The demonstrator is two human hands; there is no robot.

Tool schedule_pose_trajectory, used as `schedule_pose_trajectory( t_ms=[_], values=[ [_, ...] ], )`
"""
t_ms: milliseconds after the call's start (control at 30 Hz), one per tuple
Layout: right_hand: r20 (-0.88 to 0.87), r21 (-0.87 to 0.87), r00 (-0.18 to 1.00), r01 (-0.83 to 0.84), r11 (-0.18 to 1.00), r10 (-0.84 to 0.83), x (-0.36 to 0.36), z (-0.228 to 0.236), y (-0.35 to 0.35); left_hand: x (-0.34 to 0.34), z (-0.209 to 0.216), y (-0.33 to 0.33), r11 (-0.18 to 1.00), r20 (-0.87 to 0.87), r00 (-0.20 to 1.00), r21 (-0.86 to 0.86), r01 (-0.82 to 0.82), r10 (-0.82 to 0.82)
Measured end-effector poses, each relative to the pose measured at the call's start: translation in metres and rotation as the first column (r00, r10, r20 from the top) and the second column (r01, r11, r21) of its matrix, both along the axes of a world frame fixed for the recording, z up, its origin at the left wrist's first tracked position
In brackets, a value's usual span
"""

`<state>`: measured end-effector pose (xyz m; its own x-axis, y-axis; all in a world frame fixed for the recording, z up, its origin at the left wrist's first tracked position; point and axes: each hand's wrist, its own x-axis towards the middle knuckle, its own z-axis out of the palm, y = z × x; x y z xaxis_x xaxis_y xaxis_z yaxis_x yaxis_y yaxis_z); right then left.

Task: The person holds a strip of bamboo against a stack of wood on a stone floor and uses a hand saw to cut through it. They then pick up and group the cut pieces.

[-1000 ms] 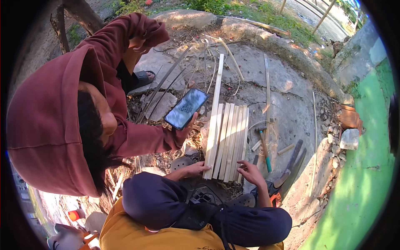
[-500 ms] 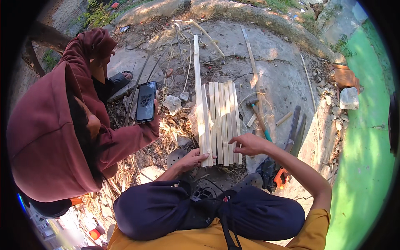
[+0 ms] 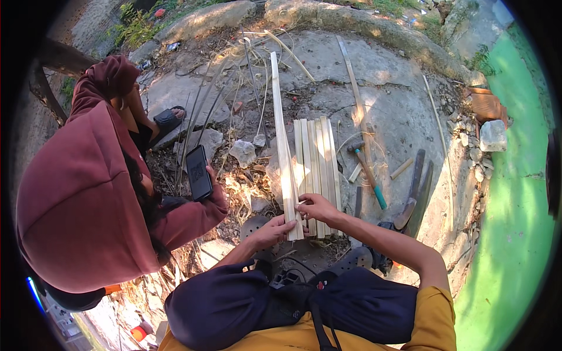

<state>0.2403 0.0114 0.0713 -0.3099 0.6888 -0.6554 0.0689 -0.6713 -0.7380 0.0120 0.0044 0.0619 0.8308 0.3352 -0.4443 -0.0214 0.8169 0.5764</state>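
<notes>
My left hand (image 3: 274,230) grips the lower end of a long pale wooden strip (image 3: 280,134), thumb on top. Beside it, my right hand (image 3: 317,209) has its fingers closed in a pinch at the strip's right edge, near the lower end. Several shorter pale strips (image 3: 322,158) lie side by side just to the right, pointing away from me; my right hand and wrist cover part of them. The long strip reaches well past their far ends. A pale stone (image 3: 274,175) shows behind the long strip.
At left, a person in a maroon hood (image 3: 76,199) holds a phone (image 3: 199,172). A teal-handled hammer (image 3: 370,178) and a dark-bladed knife (image 3: 413,190) lie to the right. Farther out are a long thin strip (image 3: 351,76), rubble (image 3: 493,136) and a green surface (image 3: 509,193).
My right hand has moved left from above the shorter strips to the long strip's edge. The long strip's near end has shifted slightly right and nearer. The other person's phone has tilted and lowered.
</notes>
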Motion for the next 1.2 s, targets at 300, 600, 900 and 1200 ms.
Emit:
schedule_pose_trajectory(
  t_ms=[300,600,900,1200],
  values=[
    [-0.312,-0.315,0.912,0.166,0.934,-0.267,-0.018,0.007,0.018,0.004,0.018,0.002,0.934,0.175,0.975,-0.35,-0.067,0.136],
    [-0.283,-0.058,0.906,0.313,0.948,-0.316,-0.063,0.012,0.042,0.002,0.041,0.012,0.967,0.092,0.983,-0.216,-0.135,0.158],
    [-0.173,0.094,0.928,0.349,0.932,-0.33,-0.069,0.05,0.04,-0.001,0.045,0.022,0.986,0.11,0.985,-0.116,-0.117,0.13],
    [-0.207,-0.06,0.927,0.308,0.95,-0.313,-0.062,0.053,0.032,-0.012,0.032,0.006,0.947,0.212,0.95,-0.274,-0.166,0.228]
  ],
)
